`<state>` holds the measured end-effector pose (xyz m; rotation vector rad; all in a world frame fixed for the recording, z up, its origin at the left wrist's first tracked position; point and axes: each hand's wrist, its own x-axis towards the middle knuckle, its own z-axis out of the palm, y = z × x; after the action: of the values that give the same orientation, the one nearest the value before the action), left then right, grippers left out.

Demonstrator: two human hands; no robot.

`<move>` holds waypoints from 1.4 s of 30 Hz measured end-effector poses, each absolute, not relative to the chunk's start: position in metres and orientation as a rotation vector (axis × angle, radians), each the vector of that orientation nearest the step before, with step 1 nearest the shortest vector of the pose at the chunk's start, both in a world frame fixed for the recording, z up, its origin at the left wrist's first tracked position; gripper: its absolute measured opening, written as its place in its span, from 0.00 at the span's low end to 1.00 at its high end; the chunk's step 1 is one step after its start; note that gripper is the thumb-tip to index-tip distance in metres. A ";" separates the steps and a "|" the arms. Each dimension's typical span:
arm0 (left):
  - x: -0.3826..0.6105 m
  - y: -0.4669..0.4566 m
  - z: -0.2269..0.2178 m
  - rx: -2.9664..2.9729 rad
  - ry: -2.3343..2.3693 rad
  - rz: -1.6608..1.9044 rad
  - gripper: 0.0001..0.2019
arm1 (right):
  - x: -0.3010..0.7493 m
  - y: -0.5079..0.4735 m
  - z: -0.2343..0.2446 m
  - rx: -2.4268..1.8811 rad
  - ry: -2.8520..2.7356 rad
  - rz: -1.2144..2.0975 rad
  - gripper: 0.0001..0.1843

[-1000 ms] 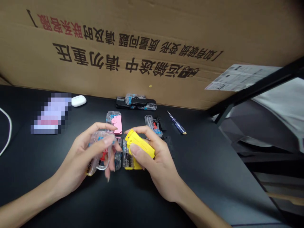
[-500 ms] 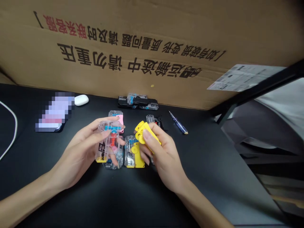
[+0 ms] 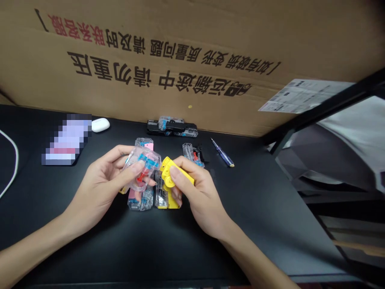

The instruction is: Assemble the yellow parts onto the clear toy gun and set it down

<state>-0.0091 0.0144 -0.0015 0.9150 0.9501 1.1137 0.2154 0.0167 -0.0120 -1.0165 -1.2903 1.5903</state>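
Currently, clear casing [image 3: 148, 162] lies clamped between left fingers [image 3: 128, 176], yellow parts [image 3: 167, 173] between right fingers [image 3: 181, 180].

Bench [image 3: 126, 249]: blk., plain. Held case [image 3: 147, 169]: clear, w/ blue & red internals [image 3: 153, 162]. Held piece [image 3: 166, 173]: solid yel. Screwdriver [image 3: 221, 151] nr. bench rear R corner: transl. blue, yel. butt [image 3: 231, 164]. Along rear edge: rounded obj. [image 3: 100, 125] wht.; stacked pcs. [image 3: 177, 127] blk., clear, some blue. Carton [image 3: 180, 22] behind: brn., blk. & red lettering [image 3: 76, 30]. Cable [image 3: 17, 157]: wht.

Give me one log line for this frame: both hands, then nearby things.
left hand: holding clear piece | right hand: holding yellow piece | screwdriver: on table | cardboard box: at back
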 end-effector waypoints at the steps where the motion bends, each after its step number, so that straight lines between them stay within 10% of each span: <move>1: -0.008 0.013 -0.001 0.935 0.945 1.120 0.16 | 0.216 0.016 -0.012 -1.037 -1.327 1.554 0.21; 42: -0.014 0.013 0.005 1.160 0.915 1.094 0.11 | 0.217 0.010 -0.013 -1.042 -1.626 1.444 0.21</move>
<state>-0.0137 0.0129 0.0054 1.1596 0.9149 1.0938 0.2172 0.0101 -0.0130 -1.0422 -1.6258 1.4436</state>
